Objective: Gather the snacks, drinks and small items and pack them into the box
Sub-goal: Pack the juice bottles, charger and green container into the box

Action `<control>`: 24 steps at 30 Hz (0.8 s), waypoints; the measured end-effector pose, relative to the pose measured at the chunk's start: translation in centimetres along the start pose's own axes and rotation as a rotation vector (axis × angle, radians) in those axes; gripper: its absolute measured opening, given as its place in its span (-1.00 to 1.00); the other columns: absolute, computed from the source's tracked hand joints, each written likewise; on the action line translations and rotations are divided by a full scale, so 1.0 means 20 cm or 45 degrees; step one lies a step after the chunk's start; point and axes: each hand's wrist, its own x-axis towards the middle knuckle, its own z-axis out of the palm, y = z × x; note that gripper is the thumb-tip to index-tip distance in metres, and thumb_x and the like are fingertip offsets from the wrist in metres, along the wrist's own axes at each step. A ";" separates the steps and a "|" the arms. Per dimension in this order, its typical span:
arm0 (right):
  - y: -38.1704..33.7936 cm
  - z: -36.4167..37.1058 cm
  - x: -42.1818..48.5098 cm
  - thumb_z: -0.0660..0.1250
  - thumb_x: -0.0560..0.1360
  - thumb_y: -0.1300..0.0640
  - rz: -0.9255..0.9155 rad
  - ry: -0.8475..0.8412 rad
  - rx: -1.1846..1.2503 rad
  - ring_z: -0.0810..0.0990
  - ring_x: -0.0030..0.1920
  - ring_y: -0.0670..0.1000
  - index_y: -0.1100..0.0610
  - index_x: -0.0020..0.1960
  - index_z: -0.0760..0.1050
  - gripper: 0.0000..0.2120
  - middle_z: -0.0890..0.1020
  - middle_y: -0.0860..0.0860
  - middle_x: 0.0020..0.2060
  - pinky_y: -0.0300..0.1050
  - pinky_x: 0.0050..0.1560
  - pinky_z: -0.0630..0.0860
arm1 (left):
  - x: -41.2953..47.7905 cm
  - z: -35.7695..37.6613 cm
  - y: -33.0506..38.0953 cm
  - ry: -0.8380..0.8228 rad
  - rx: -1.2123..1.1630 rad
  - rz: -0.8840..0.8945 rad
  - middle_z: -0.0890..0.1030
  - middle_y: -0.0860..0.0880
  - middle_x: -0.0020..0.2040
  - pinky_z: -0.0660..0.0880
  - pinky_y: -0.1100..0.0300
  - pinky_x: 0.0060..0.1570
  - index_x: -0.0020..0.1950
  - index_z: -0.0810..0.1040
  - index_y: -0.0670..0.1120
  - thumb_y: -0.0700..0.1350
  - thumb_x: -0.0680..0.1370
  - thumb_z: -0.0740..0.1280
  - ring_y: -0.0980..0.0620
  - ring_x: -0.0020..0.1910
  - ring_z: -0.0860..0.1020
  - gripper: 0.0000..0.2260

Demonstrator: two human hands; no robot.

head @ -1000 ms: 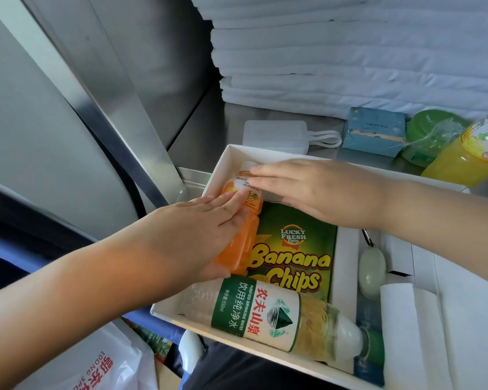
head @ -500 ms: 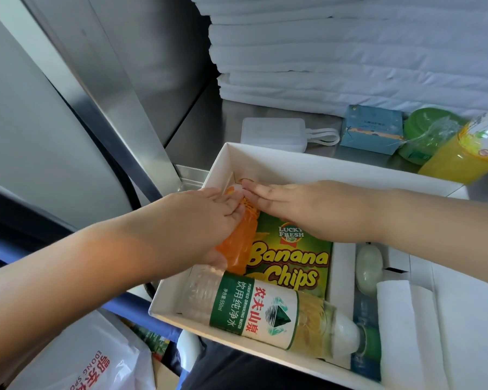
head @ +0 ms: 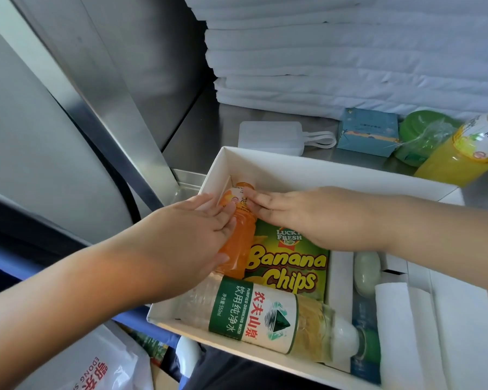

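Orange bottle (head: 238, 246) lies in box (head: 321, 164), btwn its left wall and Banana Chips bag (head: 288, 260), lower than 1 s ago, so nearly packed. No pinching grip: left hand (head: 186, 237) and right hand (head: 307, 215) press it w/ flat, straight fingers. Bottle base hidden under left hand. Yellow drink (head: 457, 156), still on bench (head: 209, 136), is cut off by the frame edge.

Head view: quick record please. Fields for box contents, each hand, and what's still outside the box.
box: white, open
in box: orange bottle, banana chips bag, water bottle lying by near wall
left hand: flat on orange bottle
right hand: fingers touching orange bottle's label
outside box: yellow drink bottle, blue packet, green wrapped item, white case
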 end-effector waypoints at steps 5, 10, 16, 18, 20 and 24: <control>0.03 -0.12 -0.01 0.06 0.59 0.34 0.019 0.156 0.095 0.07 0.49 -0.16 0.03 0.53 0.06 -0.44 0.02 -0.11 0.51 -0.17 0.46 0.11 | 0.00 -0.05 -0.04 0.191 -0.214 -0.056 -0.11 0.15 0.51 -0.40 0.29 0.28 0.51 -0.13 0.09 0.26 0.45 -0.34 0.25 0.44 -0.20 -0.35; 0.00 -0.07 0.01 0.05 0.55 0.36 -0.011 0.089 0.072 0.21 0.47 -0.04 0.03 0.52 0.10 -0.42 0.00 -0.09 0.53 0.00 0.34 0.34 | -0.01 -0.03 -0.02 0.102 -0.102 -0.004 -0.02 0.16 0.53 -0.49 0.20 0.24 0.52 -0.05 0.12 0.24 0.56 -0.18 0.24 0.48 -0.11 -0.47; 0.00 -0.09 -0.02 0.06 0.58 0.33 0.017 0.102 0.108 0.08 0.50 -0.11 0.02 0.53 0.09 -0.44 -0.03 -0.13 0.53 -0.08 0.40 0.26 | 0.02 -0.05 -0.05 0.164 -0.170 -0.011 0.10 0.19 0.51 -0.28 0.26 0.31 0.50 0.10 0.17 0.18 0.60 -0.06 0.23 0.48 0.02 -0.54; 0.01 -0.13 -0.06 0.11 0.60 0.25 0.043 0.239 0.090 0.14 0.48 -0.13 0.03 0.49 0.22 -0.54 0.12 -0.09 0.51 -0.21 0.46 0.11 | 0.02 -0.05 -0.05 0.291 -0.281 -0.090 0.00 0.23 0.51 -0.18 0.28 0.34 0.51 -0.02 0.22 0.21 0.57 -0.04 0.24 0.48 -0.05 -0.50; 0.01 -0.15 -0.10 0.17 0.60 0.21 0.094 0.379 0.029 0.31 0.42 -0.06 0.05 0.42 0.35 -0.60 0.29 -0.01 0.46 -0.20 0.39 0.23 | 0.05 -0.06 -0.05 0.410 -0.351 -0.157 -0.23 0.21 0.49 -0.30 0.30 0.32 0.49 -0.24 0.21 0.27 0.52 -0.10 0.23 0.47 -0.23 -0.42; 0.07 -0.15 -0.20 0.23 0.57 0.20 0.251 0.600 -0.028 0.44 0.33 0.04 0.08 0.36 0.44 -0.64 0.44 0.02 0.36 0.04 0.27 0.45 | 0.16 -0.09 -0.09 0.579 -0.342 -0.204 -0.45 0.13 0.42 -0.53 0.36 0.20 0.42 -0.46 0.09 0.34 0.47 -0.26 0.19 0.36 -0.49 -0.35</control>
